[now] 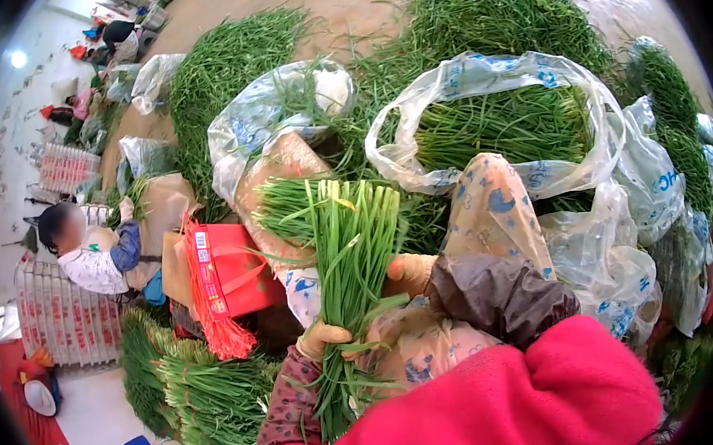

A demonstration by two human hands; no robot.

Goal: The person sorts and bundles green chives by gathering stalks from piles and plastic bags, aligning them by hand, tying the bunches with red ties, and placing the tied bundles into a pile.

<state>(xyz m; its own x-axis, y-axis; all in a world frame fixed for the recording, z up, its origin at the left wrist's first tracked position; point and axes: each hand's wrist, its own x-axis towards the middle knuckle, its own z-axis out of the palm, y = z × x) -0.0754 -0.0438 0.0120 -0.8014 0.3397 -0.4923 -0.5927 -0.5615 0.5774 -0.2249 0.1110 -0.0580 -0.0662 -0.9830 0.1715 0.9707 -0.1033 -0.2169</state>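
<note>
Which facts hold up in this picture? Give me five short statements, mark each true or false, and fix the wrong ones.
1. The left hand in a tan glove grips a bunch of long green leafy stalks. True.
2. The boxy bright red container is to the right of that bunch in the picture. False: the container is to its left.
3. An open translucent plastic bag with blue print has green stalks inside. True.
4. The left hand's sleeve is plain white. False: it is a brown sleeve with dark spots.
5. Another person with a blue sleeve shows at the picture's left. True.
</note>
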